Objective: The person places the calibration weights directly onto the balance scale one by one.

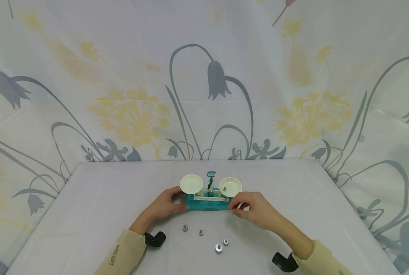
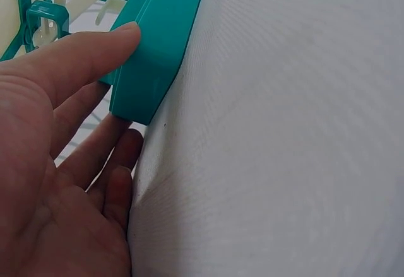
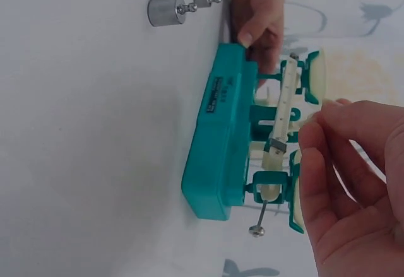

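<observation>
A small teal balance scale (image 1: 209,204) stands on the white cloth, with a cream left pan (image 1: 191,184) and a cream right pan (image 1: 230,187). One small metal weight (image 1: 224,188) lies in the right pan. My left hand (image 1: 166,204) grips the base's left end, thumb on its front face and fingers behind. My right hand (image 3: 360,182) is beside the beam's right side, fingers bent, with thumb and index tips close together; I cannot tell whether they pinch anything. A grey rider (image 3: 278,145) on the cream beam (image 3: 284,110) shows uncovered beside these fingers.
Several silver weights stand on the cloth in front of the scale, among them a larger one (image 1: 218,248) and a smaller one (image 1: 185,228). A metal adjusting screw (image 3: 256,231) sticks out from the beam's end. A flower-printed cloth (image 1: 204,114) hangs behind the table.
</observation>
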Demonstrator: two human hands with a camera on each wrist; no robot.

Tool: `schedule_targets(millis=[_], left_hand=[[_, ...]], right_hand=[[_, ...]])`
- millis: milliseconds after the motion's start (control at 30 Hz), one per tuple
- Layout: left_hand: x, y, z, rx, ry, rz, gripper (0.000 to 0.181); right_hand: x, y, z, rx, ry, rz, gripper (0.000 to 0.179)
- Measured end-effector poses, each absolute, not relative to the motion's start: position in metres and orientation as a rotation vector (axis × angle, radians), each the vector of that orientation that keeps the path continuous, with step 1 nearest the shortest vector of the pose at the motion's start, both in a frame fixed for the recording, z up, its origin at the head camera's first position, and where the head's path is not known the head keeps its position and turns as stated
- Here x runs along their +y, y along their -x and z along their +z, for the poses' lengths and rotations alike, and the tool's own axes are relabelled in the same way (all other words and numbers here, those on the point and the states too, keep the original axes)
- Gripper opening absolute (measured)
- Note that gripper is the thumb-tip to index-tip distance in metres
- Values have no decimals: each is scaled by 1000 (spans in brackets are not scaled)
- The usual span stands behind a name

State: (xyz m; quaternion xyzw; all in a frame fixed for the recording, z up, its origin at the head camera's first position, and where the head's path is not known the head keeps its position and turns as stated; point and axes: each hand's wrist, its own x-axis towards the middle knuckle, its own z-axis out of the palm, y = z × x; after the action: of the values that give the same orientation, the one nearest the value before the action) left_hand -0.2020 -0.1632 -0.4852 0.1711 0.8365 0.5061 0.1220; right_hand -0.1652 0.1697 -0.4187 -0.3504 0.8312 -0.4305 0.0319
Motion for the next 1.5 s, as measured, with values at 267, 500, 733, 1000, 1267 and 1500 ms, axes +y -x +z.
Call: schedule_targets(millis=[267,500,733,1000,1267,1500], left_hand=[[-164,201,-484,2442,-485,1479,58],[-164,201,-482,2445,-486,1481,58],[-164,201,-485,2453,-491,1476,57],[-164,202,-486,2458,-504,1471,57],[-164,201,-485,2460,-501,1480,57],[-167,202,-487,2460,-531,1471,57]], right_hand=[[170,161,-430,2516,1019,-1324,12],[170,156,-439,2466,1003,-1356,13],[170,151,-447,2426,926,-1363,13],[170,146,-459,2333,916,-1440,14],[169,139,-469,2259,850,-1468,13],[168,137,-473,2161,843,-1455,14]])
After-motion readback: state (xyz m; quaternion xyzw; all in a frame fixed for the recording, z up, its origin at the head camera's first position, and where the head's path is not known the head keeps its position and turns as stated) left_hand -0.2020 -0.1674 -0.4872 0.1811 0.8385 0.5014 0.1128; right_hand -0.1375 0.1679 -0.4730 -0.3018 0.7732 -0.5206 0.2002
